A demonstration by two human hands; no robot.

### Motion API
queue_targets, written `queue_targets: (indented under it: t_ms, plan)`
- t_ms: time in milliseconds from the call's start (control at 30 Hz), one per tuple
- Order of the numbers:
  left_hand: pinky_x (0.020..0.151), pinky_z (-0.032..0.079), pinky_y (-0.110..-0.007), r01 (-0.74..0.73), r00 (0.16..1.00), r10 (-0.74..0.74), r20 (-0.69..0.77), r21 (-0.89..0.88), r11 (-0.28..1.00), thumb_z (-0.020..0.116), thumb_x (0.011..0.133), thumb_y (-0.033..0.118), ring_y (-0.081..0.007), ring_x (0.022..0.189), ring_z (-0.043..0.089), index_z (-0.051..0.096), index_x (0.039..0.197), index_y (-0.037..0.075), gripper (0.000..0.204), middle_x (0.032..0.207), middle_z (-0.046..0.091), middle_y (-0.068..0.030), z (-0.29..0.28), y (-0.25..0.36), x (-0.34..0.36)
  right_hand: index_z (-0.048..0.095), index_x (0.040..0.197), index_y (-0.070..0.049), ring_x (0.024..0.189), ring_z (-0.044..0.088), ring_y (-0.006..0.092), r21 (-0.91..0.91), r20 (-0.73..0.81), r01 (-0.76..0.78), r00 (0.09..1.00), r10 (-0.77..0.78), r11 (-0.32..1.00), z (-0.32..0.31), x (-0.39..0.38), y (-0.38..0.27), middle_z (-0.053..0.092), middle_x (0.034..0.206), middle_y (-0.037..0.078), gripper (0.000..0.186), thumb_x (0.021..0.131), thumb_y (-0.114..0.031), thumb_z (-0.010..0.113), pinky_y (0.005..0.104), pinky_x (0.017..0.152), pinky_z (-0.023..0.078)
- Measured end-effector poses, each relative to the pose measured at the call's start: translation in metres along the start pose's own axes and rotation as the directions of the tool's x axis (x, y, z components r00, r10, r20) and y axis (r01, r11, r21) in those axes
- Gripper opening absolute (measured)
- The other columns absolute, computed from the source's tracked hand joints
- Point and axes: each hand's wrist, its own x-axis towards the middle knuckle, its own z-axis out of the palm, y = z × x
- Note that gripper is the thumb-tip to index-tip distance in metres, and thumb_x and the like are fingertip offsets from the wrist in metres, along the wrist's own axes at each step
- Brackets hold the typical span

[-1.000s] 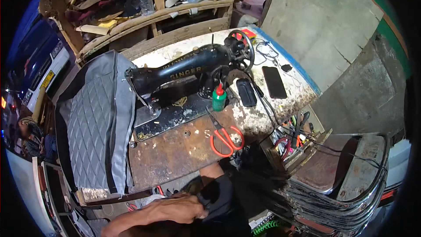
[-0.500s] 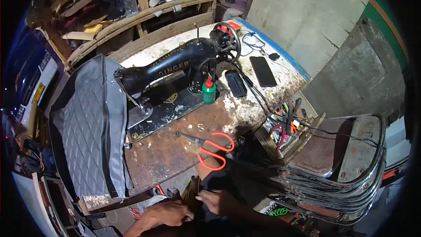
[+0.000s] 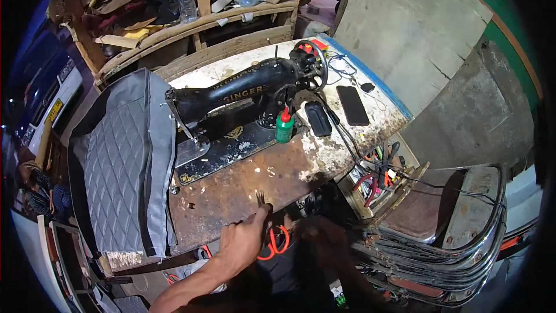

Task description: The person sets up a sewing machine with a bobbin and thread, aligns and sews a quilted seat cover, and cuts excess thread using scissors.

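My left hand (image 3: 240, 242) is closed around the scissors (image 3: 280, 240) near their middle, at the front edge of the sewing table (image 3: 231, 200). Their orange handles hang toward me, and the dark blade tips point away over the wood. To the right, in deep shadow, is my right hand (image 3: 318, 236); its fingers are too dark and blurred to make out. Beyond my hands stands a black sewing machine (image 3: 231, 94). Grey quilted cover material (image 3: 119, 168) drapes over the table's left end, beside the needle area. A green bottle with a red cap (image 3: 284, 127) stands by the machine's base.
A phone (image 3: 353, 105) and a black case (image 3: 318, 119) lie at the table's right. Below them, an open drawer (image 3: 398, 188) holds tools and cables. Stacked metal-framed chairs (image 3: 440, 255) stand at right; a wooden shelf (image 3: 191, 26) with plastic bottles lies behind.
The scissors have gone from lying on the table edge into my left hand. My left hand has risen toward the table, and my right hand has moved up and right into shadow.
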Motion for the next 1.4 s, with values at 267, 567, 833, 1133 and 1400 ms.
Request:
queue_targets:
  t_ms: [267,567,833,1133,1400]
  plan:
    - [0.051,0.051,-0.048,-0.084,0.99,0.082,-0.116,-0.012,0.996,0.063,0.1,0.032,-0.0396,0.057,0.066,0.067,0.111,0.008,0.026,0.06,0.063,-0.0171,-0.003,-0.021,0.01,0.066,0.108,0.003,0.094,0.067,0.0191,0.283,-0.043,0.161,0.987,-0.155,0.946,-0.007,0.013,-0.03,0.07,0.098,0.011,0.031,0.108,-0.023,0.049,0.0331,0.084,0.053]
    - [0.056,0.051,-0.046,0.082,0.979,-0.12,-0.165,-0.219,0.972,0.068,0.098,0.026,-0.0422,0.059,0.066,0.075,0.1,0.004,0.023,0.067,0.064,-0.0236,-0.015,-0.017,0.011,0.058,0.094,-0.004,0.071,0.057,0.0143,0.685,-0.397,0.203,0.909,0.125,0.7,-0.046,0.009,-0.017,0.055,0.079,0.005,0.02,0.103,-0.021,0.054,0.033,0.06,0.049]
    - [0.05,0.049,-0.048,0.028,0.986,-0.059,-0.156,-0.193,0.981,0.072,0.095,0.024,-0.0409,0.052,0.063,0.073,0.094,0.004,0.02,0.06,0.062,-0.0208,-0.05,0.012,0.012,0.048,0.084,-0.009,0.063,0.048,0.0141,0.505,-0.613,0.282,0.783,0.109,0.816,-0.061,0.023,-0.08,0.047,0.073,0.002,0.031,0.108,-0.027,0.05,0.0312,0.06,0.044]
    - [0.056,0.047,-0.042,0.168,0.967,-0.212,-0.144,-0.268,0.949,0.073,0.093,0.022,-0.036,0.055,0.062,0.071,0.09,-0.001,0.023,0.063,0.062,-0.0208,-0.077,0.007,0.008,0.055,0.086,-0.009,0.066,0.051,0.0147,0.552,-0.395,0.379,0.903,-0.167,0.743,-0.078,0.049,-0.076,0.053,0.073,0.004,0.031,0.109,-0.03,0.051,0.0305,0.059,0.044]
    - [0.068,0.053,-0.053,0.122,0.931,-0.124,-0.344,-0.028,0.992,0.069,0.095,0.031,-0.0451,0.073,0.07,0.073,0.1,0.0,0.032,0.075,0.067,-0.0296,-0.06,-0.03,0.036,0.057,0.095,-0.006,0.078,0.061,0.0196,0.597,-0.358,0.2,0.933,0.036,0.777,-0.051,0.082,-0.058,0.059,0.083,0.007,0.027,0.109,-0.027,0.048,0.0364,0.078,0.056]
